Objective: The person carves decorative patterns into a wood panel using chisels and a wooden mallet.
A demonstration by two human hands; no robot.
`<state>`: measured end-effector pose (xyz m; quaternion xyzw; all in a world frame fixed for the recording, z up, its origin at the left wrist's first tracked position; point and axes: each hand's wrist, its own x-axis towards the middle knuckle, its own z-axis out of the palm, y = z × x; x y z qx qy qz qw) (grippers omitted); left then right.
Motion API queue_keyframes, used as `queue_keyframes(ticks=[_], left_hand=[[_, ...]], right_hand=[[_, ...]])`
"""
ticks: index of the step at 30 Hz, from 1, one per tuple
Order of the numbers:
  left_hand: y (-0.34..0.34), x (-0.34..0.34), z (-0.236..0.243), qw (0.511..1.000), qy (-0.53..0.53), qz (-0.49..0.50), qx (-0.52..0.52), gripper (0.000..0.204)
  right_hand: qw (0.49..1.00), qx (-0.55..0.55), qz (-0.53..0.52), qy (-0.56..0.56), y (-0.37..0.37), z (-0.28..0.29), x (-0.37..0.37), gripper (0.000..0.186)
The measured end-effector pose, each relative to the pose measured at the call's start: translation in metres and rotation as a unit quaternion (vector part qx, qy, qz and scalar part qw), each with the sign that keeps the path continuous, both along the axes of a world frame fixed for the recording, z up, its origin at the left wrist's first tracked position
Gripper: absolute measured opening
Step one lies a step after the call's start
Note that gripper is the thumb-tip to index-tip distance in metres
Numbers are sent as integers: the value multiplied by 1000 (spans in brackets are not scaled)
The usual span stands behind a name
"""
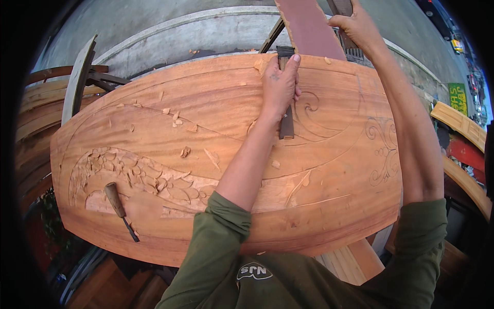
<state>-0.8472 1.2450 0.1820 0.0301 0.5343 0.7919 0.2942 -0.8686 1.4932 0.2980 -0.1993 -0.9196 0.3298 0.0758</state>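
Observation:
A large orange-brown wooden panel point(221, 134) with curved edges lies before me, leaf carving at its left and drawn scrolls at its right. Across its upper middle, my left hand point(280, 85) is closed round a flat dark wooden bar point(286, 126), whose far end has a black wrapping. Beyond the panel's far edge, my right hand point(360, 30) is at a dark wooden piece point(340, 7), thumb on one side and a finger on the other; its remaining fingers are hidden. A chisel point(119, 206) with a wooden handle lies on the carved left part.
A reddish-brown board point(314, 28) with ragged edges extends from the panel's far edge. Loose wood shavings point(177, 118) are scattered over the panel. A timber upright point(80, 77) and stacked curved planks point(41, 123) stand at the left. Pale wooden pieces point(460, 123) are at the right.

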Motion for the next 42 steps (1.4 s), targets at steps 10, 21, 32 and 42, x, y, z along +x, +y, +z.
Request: queue_keyframes(ticks=[10, 21, 32, 42], left_hand=[[-4, 4, 11, 999, 38, -2, 26, 38], [-5, 7, 8, 999, 36, -16, 17, 36], [2, 14, 9, 999, 28, -26, 24, 37], [-5, 9, 14, 998, -20, -52, 14, 40]], right_hand=[[996, -38, 81, -22, 4, 20, 22, 93], [997, -15, 52, -55, -11, 26, 27, 94], [997, -61, 6, 49, 0, -3, 51, 98], [998, -42, 39, -33, 2, 12, 56, 90]])
